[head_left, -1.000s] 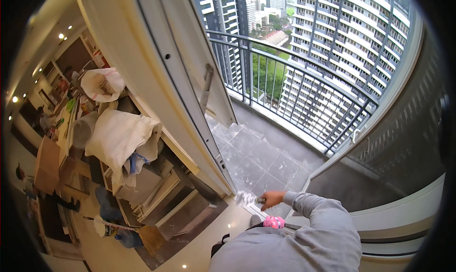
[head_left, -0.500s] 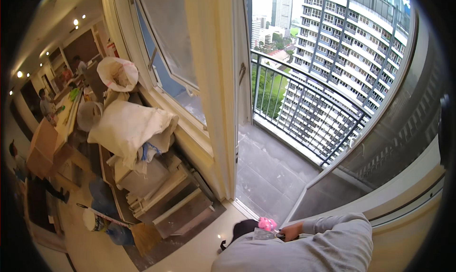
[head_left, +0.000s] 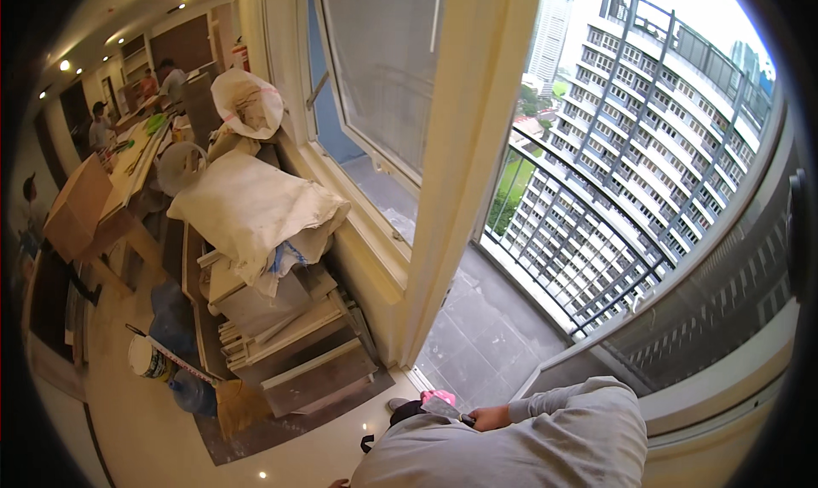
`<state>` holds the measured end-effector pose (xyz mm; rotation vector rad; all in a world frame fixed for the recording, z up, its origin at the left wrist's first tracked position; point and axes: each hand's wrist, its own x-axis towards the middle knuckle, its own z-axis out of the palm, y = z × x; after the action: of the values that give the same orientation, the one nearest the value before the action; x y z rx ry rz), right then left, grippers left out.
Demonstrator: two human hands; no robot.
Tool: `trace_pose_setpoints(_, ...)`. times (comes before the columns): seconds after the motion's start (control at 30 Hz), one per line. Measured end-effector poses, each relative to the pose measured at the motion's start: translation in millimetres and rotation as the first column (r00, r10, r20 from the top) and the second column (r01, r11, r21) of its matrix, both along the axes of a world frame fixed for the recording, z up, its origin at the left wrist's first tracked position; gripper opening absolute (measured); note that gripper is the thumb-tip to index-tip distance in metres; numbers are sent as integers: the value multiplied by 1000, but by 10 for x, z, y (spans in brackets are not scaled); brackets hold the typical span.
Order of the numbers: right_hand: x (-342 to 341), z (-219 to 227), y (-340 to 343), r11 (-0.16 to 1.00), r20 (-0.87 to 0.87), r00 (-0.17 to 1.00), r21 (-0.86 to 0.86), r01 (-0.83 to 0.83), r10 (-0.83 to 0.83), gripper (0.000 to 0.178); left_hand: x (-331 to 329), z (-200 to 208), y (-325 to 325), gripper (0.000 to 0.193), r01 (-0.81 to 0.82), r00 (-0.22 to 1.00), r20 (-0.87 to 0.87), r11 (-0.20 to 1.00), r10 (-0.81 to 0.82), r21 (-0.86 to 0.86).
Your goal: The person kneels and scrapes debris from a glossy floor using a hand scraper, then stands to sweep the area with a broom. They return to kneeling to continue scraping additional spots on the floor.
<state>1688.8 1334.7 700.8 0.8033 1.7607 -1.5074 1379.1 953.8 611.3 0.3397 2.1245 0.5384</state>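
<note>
At the lower middle, my right hand (head_left: 492,417) is closed around the dark handle of a putty knife (head_left: 445,409). Its flat, pale blade points left, away from the grey sleeve. Just behind the blade shows a bright pink, crumpled-looking thing (head_left: 439,397); what it is I cannot make out. Of my left hand (head_left: 339,484), only a sliver of skin shows at the bottom edge, with its fingers hidden. My shoe (head_left: 397,403) stands on the tiles by the door sill.
An open doorway leads to a grey-tiled balcony (head_left: 490,318) with a dark railing (head_left: 588,232). Left of it, a white sack (head_left: 260,207) lies on stacked boards (head_left: 315,360). A broom (head_left: 239,407), blue water jug (head_left: 194,393) and bucket (head_left: 149,357) stand nearby. Several people work at a far table.
My view has swung left and the scene has shifted rightward. The right hand, still gripping the putty knife, sits slightly further left, and less of the pink thing shows.
</note>
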Motion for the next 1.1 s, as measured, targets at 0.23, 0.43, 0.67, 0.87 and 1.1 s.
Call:
trace_pose_setpoints(0.23,-695,587,631,990,-71,989,-53,-132,128,25,-100,-12,473,29,-82,996,25,996,83,-29)
trace_pose_setpoints(0.43,-980,669,1021,915,-93,912,91,-392,400,22,2,-213,568,26,-209,977,37,977,211,-45)
trace_pose_setpoints(0.67,-944,130,1164,962,-41,965,-78,-263,261,41,1344,-1110,-257,28,-305,950,10,934,312,-186)
trace_pose_setpoints(0.87,-1345,1116,891,943,-72,959,-171,-284,275,35,1643,-593,-401,39,-651,753,-78,724,653,-228)
trace_pose_setpoints(1.1,-1759,407,717,904,-2,905,47,-424,425,16,1377,-9,-627,47,-645,720,165,738,674,-200)
